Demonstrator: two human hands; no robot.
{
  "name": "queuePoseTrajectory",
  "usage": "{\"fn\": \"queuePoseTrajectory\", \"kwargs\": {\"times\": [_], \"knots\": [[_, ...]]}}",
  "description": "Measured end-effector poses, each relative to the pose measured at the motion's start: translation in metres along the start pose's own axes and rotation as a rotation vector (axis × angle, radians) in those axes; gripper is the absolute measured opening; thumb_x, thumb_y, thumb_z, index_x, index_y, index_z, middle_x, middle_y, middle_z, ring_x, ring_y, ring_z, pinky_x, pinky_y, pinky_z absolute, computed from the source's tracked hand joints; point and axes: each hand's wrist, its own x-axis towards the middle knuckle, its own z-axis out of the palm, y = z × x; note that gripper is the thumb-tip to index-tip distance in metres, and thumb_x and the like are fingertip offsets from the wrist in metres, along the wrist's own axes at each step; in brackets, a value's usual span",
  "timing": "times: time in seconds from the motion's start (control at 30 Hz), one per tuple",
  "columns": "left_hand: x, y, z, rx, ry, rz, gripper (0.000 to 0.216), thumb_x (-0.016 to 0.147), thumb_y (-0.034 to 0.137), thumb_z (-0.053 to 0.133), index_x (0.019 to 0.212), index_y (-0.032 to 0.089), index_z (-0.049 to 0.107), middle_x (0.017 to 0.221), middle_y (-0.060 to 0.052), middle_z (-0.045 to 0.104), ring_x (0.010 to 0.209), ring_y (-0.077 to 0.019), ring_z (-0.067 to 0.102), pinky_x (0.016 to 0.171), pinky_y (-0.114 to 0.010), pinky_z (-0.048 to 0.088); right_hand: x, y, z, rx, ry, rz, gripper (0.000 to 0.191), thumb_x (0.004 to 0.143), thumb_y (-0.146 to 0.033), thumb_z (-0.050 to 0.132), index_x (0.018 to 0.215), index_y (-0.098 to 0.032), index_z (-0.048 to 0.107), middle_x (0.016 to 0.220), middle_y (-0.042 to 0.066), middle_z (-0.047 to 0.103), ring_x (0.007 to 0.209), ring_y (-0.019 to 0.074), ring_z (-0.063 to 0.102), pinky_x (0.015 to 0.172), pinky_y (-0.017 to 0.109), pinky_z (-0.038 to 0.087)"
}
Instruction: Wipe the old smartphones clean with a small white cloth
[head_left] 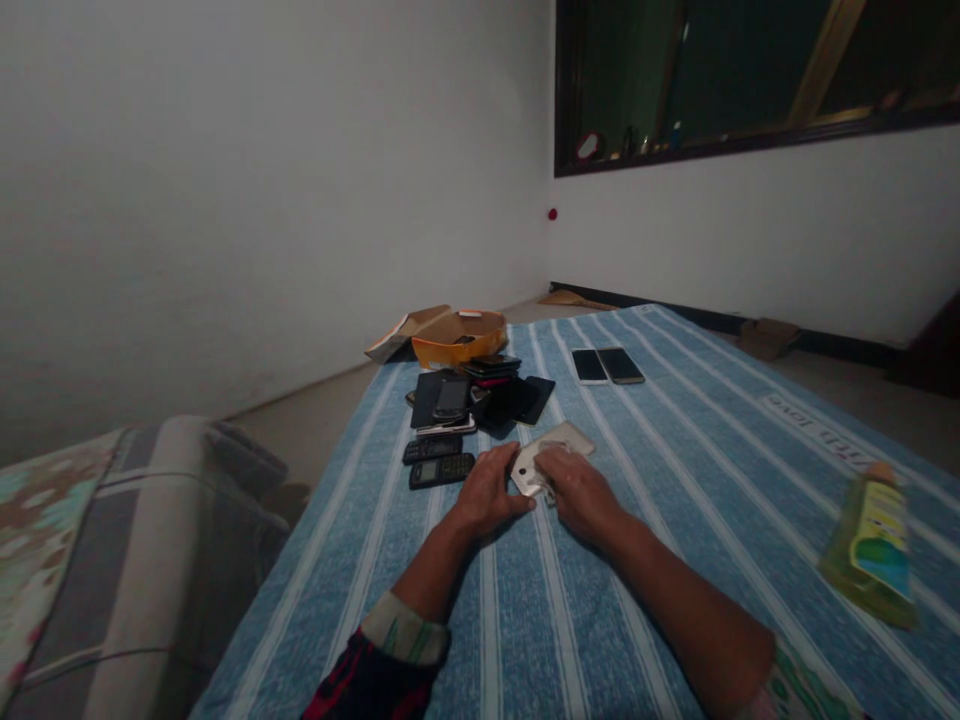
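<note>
A pale, silvery smartphone (576, 436) lies slantwise on the striped cloth, its back up and a dark round camera spot at the near left end. My left hand (487, 490) grips that end, thumb and fingers on either side of it. Pressed down on the phone's back is my right hand (585, 492), fingers bunched round a crumpled whitish wipe (538, 478); cloth or paper, I cannot tell. Just left of my left hand lie two black keypad phones (442, 470). Beyond them is a loose pile of dark smartphones (451, 398).
An open orange box (459, 342) stands behind the pile. Two smartphones (609, 366) lie side by side farther back. A bottle of yellow-green liquid (874, 550) is at the right. The blue striped cloth (660, 620) covers the surface; a draped seat (157, 560) is at the left.
</note>
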Motion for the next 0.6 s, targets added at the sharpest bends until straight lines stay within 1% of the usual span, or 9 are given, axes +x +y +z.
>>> {"fn": "queuePoseTrajectory", "kwargs": {"times": [0.07,0.13,0.23,0.37,0.47,0.6], "knots": [[0.000,-0.004,-0.001,-0.060,-0.009,-0.013,0.090,0.057,0.026,0.087,0.139,0.018,0.051,0.135,-0.014,0.061,0.123,-0.0360,0.056,0.107,-0.052,0.042,0.001,-0.006,0.003,0.035,-0.014,-0.066,0.021,0.089,-0.008,0.052,0.103,-0.017,0.065,0.108,0.011,0.067,0.104,0.0249,0.058,0.092,0.036,0.044],[0.000,-0.007,-0.001,-0.117,-0.016,-0.030,0.097,0.056,0.026,0.088,0.143,0.016,0.047,0.137,-0.015,0.060,0.124,-0.0357,0.057,0.109,-0.052,0.042,0.001,-0.009,0.007,0.054,-0.010,-0.106,0.017,0.090,-0.010,0.054,0.101,-0.017,0.065,0.108,0.012,0.068,0.104,0.0250,0.059,0.092,0.037,0.045],[0.000,-0.012,0.000,-0.186,-0.032,-0.036,0.104,0.056,0.022,0.087,0.148,0.014,0.040,0.140,-0.017,0.057,0.127,-0.0349,0.055,0.110,-0.051,0.042,0.003,-0.011,0.011,0.071,0.006,-0.143,0.018,0.089,-0.010,0.055,0.102,-0.018,0.065,0.112,0.012,0.068,0.108,0.0255,0.059,0.096,0.038,0.044],[0.000,-0.016,0.001,-0.209,-0.044,-0.004,0.107,0.054,0.014,0.082,0.151,0.018,0.036,0.147,-0.016,0.052,0.134,-0.0356,0.050,0.113,-0.052,0.039,0.008,-0.014,0.015,0.117,-0.021,-0.192,0.026,0.087,-0.006,0.052,0.109,-0.018,0.063,0.115,0.012,0.067,0.111,0.0249,0.058,0.098,0.038,0.043],[0.000,-0.017,0.001,-0.215,-0.033,0.009,0.110,0.053,0.012,0.079,0.152,0.016,0.033,0.148,-0.016,0.049,0.135,-0.0361,0.048,0.115,-0.051,0.038,0.015,-0.020,0.016,0.144,-0.037,-0.181,0.034,0.086,-0.003,0.048,0.114,-0.017,0.060,0.115,0.012,0.066,0.109,0.0242,0.058,0.098,0.038,0.044],[-0.001,-0.017,0.002,-0.228,-0.008,0.023,0.110,0.053,0.011,0.078,0.152,0.015,0.031,0.148,-0.016,0.047,0.136,-0.0355,0.046,0.116,-0.050,0.037,0.025,-0.026,0.019,0.135,-0.033,-0.117,0.032,0.085,-0.003,0.044,0.109,-0.016,0.060,0.107,0.012,0.066,0.102,0.0249,0.058,0.094,0.040,0.045]]}}
